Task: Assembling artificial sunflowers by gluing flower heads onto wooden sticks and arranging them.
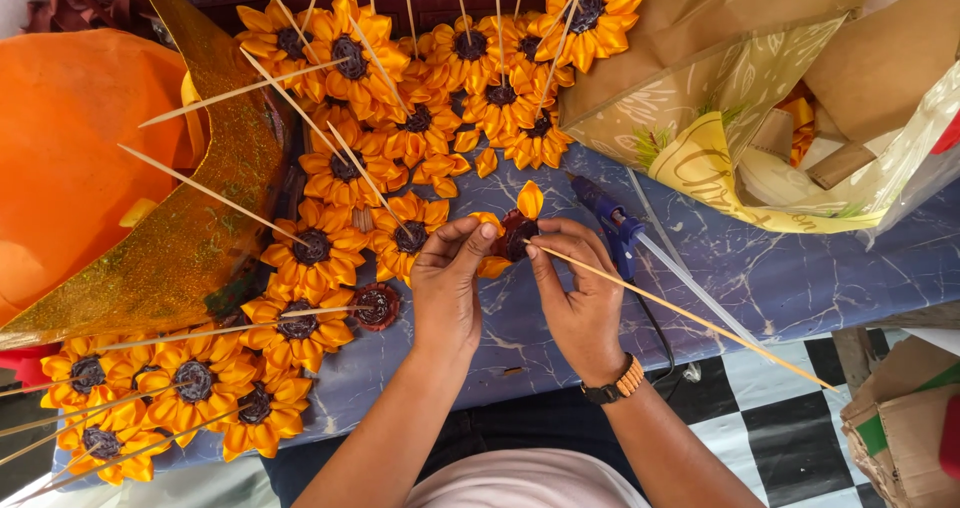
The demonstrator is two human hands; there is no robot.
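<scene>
At frame centre, a person's left hand (pixel 447 278) and right hand (pixel 575 293) pinch a half-made fabric sunflower (pixel 512 233) on its wooden stick (pixel 690 316), both grips closed to steady the petals. A blue glue gun (pixel 608 218) lies just beyond on the worktop (pixel 800 268). Finished sunflowers (pixel 400 98) fill the upper left.

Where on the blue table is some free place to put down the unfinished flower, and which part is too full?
Bare blue table lies right of the glue gun, below the patterned bag; the thin stick crosses it. A smaller patch lies between the left hand and right hand. The left side is crowded with finished flowers.
</scene>
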